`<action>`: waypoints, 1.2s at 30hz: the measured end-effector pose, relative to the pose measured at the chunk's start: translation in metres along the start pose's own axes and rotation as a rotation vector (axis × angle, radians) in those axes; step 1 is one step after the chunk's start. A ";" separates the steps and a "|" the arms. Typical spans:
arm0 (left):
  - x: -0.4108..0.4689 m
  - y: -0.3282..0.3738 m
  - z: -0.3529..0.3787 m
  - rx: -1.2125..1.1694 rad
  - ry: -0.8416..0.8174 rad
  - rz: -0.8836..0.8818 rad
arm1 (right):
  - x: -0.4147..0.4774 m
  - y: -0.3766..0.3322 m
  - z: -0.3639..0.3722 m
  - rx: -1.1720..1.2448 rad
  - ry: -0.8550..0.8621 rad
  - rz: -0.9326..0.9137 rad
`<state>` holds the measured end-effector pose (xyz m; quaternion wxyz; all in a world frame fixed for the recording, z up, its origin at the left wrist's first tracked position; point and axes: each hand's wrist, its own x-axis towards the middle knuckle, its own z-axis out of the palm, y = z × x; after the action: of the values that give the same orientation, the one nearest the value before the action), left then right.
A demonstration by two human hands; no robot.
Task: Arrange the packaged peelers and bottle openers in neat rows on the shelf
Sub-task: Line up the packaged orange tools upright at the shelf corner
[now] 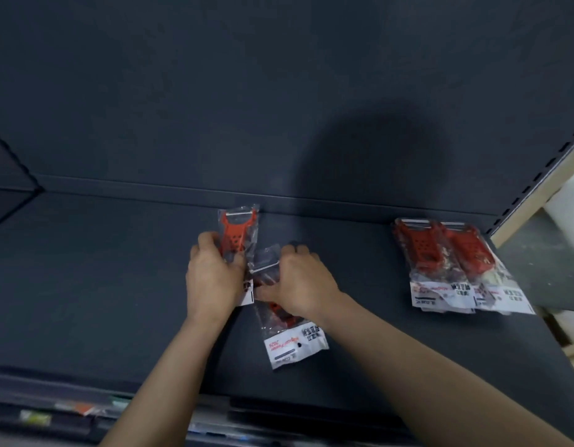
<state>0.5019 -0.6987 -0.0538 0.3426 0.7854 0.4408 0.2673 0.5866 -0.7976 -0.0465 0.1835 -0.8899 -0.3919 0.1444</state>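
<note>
On the dark shelf, my left hand grips a clear packet with a red peeler that lies near the back wall. My right hand holds a second packet, which lies slanted beside the first; its white label end points toward the shelf's front. A pile of red peeler packets lies at the right of the shelf, overlapping, with white labels toward the front. Part of each held packet is hidden under my hands.
The dark back wall rises behind the shelf. A slotted upright bounds the shelf on the right. A price rail with coloured tags runs along the front edge. Bare shelf surface spreads to the left of my hands.
</note>
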 end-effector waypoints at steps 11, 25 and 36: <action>-0.009 0.014 0.015 -0.032 -0.094 0.156 | 0.010 0.032 -0.033 -0.014 0.285 0.292; -0.026 0.056 0.069 -0.077 -0.280 0.285 | 0.007 0.093 -0.060 -0.100 0.356 0.398; -0.049 0.097 0.110 -0.036 -0.262 0.311 | -0.018 0.151 -0.107 -0.123 0.534 0.255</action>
<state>0.6072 -0.8111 -0.0531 0.3655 0.8658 0.2614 0.2203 0.7154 -0.9283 -0.0156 0.2063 -0.9478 -0.2231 -0.0970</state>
